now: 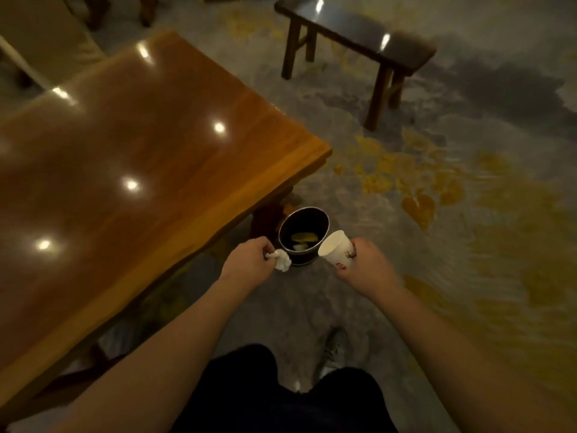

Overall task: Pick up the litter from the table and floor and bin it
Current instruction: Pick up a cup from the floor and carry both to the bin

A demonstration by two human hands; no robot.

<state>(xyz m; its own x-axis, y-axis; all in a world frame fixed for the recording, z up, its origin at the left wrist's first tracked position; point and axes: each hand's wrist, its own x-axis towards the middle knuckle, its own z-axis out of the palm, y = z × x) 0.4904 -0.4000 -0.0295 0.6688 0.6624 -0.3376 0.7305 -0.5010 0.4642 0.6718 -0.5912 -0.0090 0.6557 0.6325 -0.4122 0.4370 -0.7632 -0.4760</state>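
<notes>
A small dark round bin [303, 214] stands on the floor by the table's corner, with a yellow scrap and a pale scrap inside. My left hand [246, 260] pinches a crumpled white tissue [282, 260] just left of the bin's near rim. My right hand [367, 260] grips a white paper cup [335, 250] with red print, tilted with its open mouth toward the bin's right rim.
A glossy orange-brown wooden table [150, 170] fills the left side. A dark wooden bench [356, 29] stands at the back on the grey and yellow patterned carpet [468, 214]. A chair [40, 42] is at the far left. My legs and one shoe [334, 348] show below.
</notes>
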